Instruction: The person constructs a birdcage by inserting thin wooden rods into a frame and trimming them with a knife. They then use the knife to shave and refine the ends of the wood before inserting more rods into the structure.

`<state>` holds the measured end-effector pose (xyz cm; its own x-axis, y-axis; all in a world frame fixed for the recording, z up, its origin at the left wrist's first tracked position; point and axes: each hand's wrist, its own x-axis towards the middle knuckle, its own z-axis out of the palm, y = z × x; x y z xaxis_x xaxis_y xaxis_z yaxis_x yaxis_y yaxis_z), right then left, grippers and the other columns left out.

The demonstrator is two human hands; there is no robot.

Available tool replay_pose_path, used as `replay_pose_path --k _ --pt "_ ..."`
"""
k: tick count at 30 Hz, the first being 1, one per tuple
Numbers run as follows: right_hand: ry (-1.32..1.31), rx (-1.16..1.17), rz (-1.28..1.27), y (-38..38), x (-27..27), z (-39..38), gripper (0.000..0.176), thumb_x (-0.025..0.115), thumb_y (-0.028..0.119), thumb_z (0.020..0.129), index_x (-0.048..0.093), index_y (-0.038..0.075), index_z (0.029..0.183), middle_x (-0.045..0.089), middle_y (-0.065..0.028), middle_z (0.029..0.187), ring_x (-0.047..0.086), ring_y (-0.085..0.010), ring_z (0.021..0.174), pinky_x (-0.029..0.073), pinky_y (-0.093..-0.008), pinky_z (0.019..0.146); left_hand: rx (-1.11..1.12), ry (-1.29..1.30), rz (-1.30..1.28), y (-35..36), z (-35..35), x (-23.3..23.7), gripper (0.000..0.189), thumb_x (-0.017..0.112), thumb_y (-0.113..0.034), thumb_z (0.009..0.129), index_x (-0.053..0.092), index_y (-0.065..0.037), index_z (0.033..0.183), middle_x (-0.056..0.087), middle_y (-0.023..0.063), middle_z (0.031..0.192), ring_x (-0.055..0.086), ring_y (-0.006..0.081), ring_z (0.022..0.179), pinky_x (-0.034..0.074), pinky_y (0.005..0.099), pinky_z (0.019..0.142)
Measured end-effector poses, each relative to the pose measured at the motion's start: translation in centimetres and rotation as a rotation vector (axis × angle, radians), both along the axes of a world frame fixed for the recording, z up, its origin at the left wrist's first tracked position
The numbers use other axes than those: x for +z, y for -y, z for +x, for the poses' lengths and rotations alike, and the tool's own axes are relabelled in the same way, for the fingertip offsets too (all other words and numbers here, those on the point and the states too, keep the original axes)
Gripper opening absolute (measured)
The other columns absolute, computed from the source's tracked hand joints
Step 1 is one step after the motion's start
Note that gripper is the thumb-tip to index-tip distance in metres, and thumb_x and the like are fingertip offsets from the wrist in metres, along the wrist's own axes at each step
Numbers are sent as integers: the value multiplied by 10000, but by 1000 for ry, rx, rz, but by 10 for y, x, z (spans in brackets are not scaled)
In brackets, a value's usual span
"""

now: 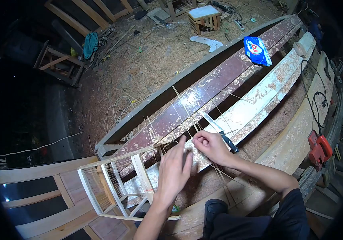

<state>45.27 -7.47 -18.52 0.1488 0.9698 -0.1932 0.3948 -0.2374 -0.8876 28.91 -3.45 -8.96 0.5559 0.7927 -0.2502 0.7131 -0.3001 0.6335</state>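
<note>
"Worktop [240, 116] first: any trouble there?"

"Its litter could hide a dropped strip. And the frame [141, 174], at eight o'clock from the hands, sits close enough for the left forearm to knock."

"The strips [184, 107]?"

"Across the worktop, passing by the right hand. Some cross, so a pull on one could drag or tangle others; too tight a bend could split one."

"The knife [222, 135]?"

"Just beside the right hand [213, 149], at two o'clock, blade bare towards ten or eleven. A blind reach could mean a cut."

"Fingers?"

"The right hand's are curled, tips together; I can't tell whether they pinch a strip. The left hand's [172, 170] are outstretched, thumb apart, seemingly holding nothing."

"And the strips' long axis?"

"Mostly eleven to five o'clock, far ends pointing to eleven."
</note>
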Motion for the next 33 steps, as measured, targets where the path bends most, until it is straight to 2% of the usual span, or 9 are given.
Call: replay_pose_path --k 2,5,8,10,12,14,19,25,33 --pt "-695 -93 -4 -1 2 0 119 651 97 945 641 -10 996 668 -57 838 644 -108 704 497 -251 596 70 37 45 0 -2 -7 489 587 -173 973 467 2 1414 651 248 1189 638 365 1103 462 432 994" --pt "-877 -32 16 0 30 5 187 626 59 964 557 -17 1121 642 -31 856 603 -58 719 492 -206 610 202 233 -107 -2 3 -2 414 578 -166 997 522 11 1367 695 211 1118 672 236 1056 506 353 924" --pt "-1063 -9 4 4 35 2 294 645 56 951 489 -2 1194 634 -35 875 614 -75 747 502 -213 620 200 291 -145 -1 6 5 403 579 -162 982 537 32 1333 678 258 1134 680 319 1075 509 385 921" --pt "-1063 11 -11 7 40 1 313 666 68 941 484 14 1190 631 -36 901 618 -79 751 504 -210 628 210 300 -144 -1 6 6 393 583 -162 985 548 12 1335 690 234 1122 682 284 1061 509 371 924" --pt "-963 -37 -35 12 43 1 257 684 68 921 522 16 1114 615 -36 826 615 -80 727 503 -223 612 225 307 -142 -2 3 2 385 588 -162 987 558 -7 1338 702 210 1111 684 249 1046 509 358 926" --pt "-230 -139 69 19 23 6 198 695 50 887 554 3 1018 589 -48 743 615 -88 702 498 -251 591 135 196 29 -4 -1 -5 364 584 -139 979 573 -16 1321 704 208 1114 692 264 1045 513 363 925" --pt "150 -90 114 29 -15 29 88 605 42 871 584 5 949 615 -165 759 615 -317 641 494 -432 602 97 138 1 -3 -2 -4 339 587 -151 969 602 -11 1277 694 221 1124 690 319 1034 515 379 914" --pt "502 7 91 23 -25 21 93 627 84 849 610 30 923 614 -154 871 616 -336 829 495 -478 672 54 86 -5 -4 0 -1 334 592 -180 966 616 -9 1252 678 240 1136 671 371 1039 511 409 907" --pt "489 68 99 4 -42 7 96 640 106 847 611 20 878 602 -153 873 625 -335 840 507 -464 680 19 85 -14 -7 1 0 335 591 -185 965 618 4 1240 668 240 1147 643 385 1077 484 425 953"
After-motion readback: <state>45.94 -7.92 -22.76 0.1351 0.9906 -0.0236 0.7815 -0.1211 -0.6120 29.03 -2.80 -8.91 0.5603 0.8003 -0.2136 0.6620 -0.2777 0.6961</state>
